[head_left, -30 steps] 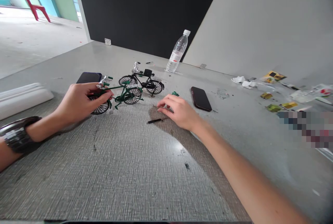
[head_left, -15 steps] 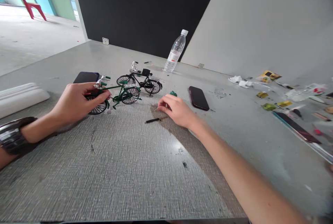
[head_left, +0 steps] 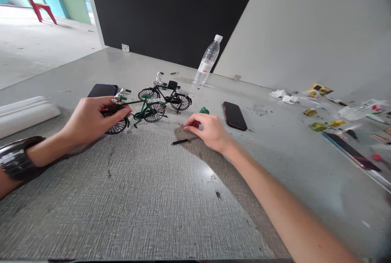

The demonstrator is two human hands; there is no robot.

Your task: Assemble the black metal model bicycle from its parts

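My left hand (head_left: 94,118) is closed around the front end of a green model bicycle (head_left: 140,112), by its handlebar and front wheel. The bicycle stands on the grey textured tabletop (head_left: 137,197). To its right, my right hand (head_left: 207,130) pinches with thumb and forefinger close to the table; whatever is between the tips is too small to make out. Just below those fingers lies a small black screwdriver (head_left: 180,142). A small green part (head_left: 204,110) sits behind my right hand. Behind the green bicycle stands a black model bicycle (head_left: 168,96).
A water bottle (head_left: 207,61) stands at the back. One phone (head_left: 234,115) lies right of my right hand, another dark phone (head_left: 102,90) behind my left. A white case (head_left: 27,114) is at the left edge. Scraps, packets and a long dark device (head_left: 351,151) litter the right side.
My right hand's fingers have shifted slightly and stay pinched low over the table. My left hand keeps its hold on the green bicycle. The whole view has moved a little.
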